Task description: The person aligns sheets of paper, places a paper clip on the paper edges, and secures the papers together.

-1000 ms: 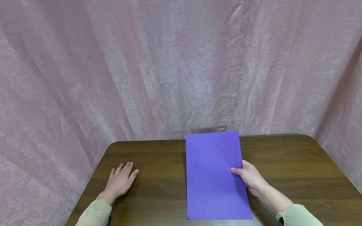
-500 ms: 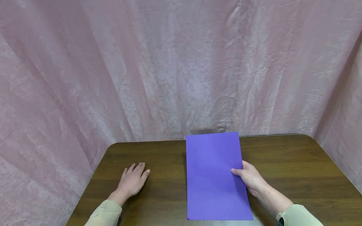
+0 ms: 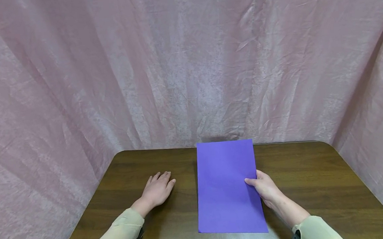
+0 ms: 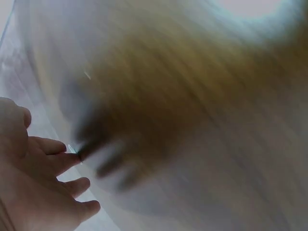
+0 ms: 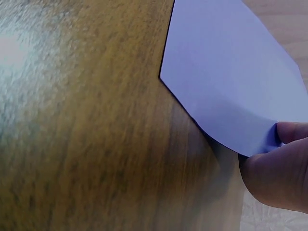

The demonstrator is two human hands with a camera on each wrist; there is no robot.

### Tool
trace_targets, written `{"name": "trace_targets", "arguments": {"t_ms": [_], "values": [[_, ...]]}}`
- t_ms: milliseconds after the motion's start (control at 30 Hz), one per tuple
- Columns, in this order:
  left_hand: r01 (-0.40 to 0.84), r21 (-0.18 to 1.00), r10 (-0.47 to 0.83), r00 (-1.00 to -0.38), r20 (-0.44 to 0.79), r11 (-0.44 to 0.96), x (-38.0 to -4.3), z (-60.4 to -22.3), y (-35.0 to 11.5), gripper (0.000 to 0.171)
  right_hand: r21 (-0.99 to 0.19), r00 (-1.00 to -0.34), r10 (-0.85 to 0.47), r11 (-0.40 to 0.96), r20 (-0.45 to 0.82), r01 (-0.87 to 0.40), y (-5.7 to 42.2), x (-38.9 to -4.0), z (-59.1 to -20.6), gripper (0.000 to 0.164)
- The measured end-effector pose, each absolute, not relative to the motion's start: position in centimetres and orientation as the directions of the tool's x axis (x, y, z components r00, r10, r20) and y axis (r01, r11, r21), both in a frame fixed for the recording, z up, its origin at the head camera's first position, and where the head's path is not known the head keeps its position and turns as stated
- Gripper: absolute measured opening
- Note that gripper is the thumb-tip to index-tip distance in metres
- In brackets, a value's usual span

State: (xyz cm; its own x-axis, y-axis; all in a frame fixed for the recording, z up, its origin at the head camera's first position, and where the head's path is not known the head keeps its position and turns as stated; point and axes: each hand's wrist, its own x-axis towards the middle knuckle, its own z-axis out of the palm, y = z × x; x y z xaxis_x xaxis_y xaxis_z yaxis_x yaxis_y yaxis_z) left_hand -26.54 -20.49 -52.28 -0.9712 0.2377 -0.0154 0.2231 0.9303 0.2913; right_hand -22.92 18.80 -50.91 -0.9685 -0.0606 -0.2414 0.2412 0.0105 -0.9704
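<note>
A sheet of purple paper (image 3: 226, 194) lies lengthwise in the middle of the wooden table in the head view. My right hand (image 3: 267, 189) pinches its right edge, thumb on top and the other fingers underneath. In the right wrist view the paper (image 5: 226, 67) curves up off the tabletop toward the pinching fingers (image 5: 281, 173). To the left of the sheet, my left hand (image 3: 157, 191) is palm down over the table with its fingers spread, holding nothing. A shadow shows apart from the left fingertips (image 4: 79, 185) in the left wrist view.
The brown wooden table (image 3: 316, 185) has rounded far corners. Pink crushed-velvet curtains (image 3: 181, 68) hang behind it and along both sides. Bright light reflects off the tabletop near its front.
My left hand has slid steadily to the right, toward the purple paper, with its fingers still spread. The right hand and the sheet have stayed in place.
</note>
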Motion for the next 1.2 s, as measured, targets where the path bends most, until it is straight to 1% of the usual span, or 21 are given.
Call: {"name": "trace_targets", "arguments": {"t_ms": [200,333,433,533,633,733,900,1000,1200], "values": [[0.231,0.289,0.238,-0.971,0.014,0.929,-26.7,-52.3,-18.2,0.055,-0.970,-0.968,-0.057,0.004,-0.243,0.243,18.8,-22.9,-51.0,0.036],[0.239,0.269,0.239,-0.970,0.036,0.933,-26.8,-52.1,-17.4,0.052,-0.971,-0.969,-0.060,-0.001,-0.239,0.240,18.9,-22.9,-51.1,0.036],[0.231,0.258,0.232,-0.972,0.026,0.938,-26.9,-51.6,-17.3,0.049,-0.972,-0.970,-0.061,-0.004,-0.236,0.236,18.9,-22.9,-51.1,0.036],[0.218,0.278,0.225,-0.974,0.008,0.935,-27.0,-51.2,-17.2,0.047,-0.972,-0.970,-0.057,-0.005,-0.236,0.236,18.9,-22.9,-51.2,0.036],[0.223,0.315,0.228,-0.973,0.021,0.923,-27.2,-51.0,-17.1,0.045,-0.971,-0.970,-0.052,-0.005,-0.239,0.239,18.9,-22.9,-51.3,0.036],[0.246,0.358,0.237,-0.969,0.069,0.901,-27.5,-51.2,-17.3,0.043,-0.970,-0.969,-0.050,-0.003,-0.241,0.241,19.0,-22.9,-51.3,0.037],[0.235,0.433,0.218,-0.972,0.090,0.870,-27.8,-50.8,-18.1,0.041,-0.971,-0.969,-0.053,-0.013,-0.240,0.241,19.0,-23.0,-51.5,0.038],[0.226,0.439,0.207,-0.974,0.092,0.869,-28.0,-50.5,-18.8,0.037,-0.969,-0.969,-0.051,-0.023,-0.243,0.245,19.1,-23.0,-51.5,0.037],[0.203,0.415,0.170,-0.979,0.116,0.887,-28.8,-50.7,-20.3,0.022,-0.970,-0.969,-0.068,-0.025,-0.238,0.240,19.0,-23.0,-51.7,0.039]]}}
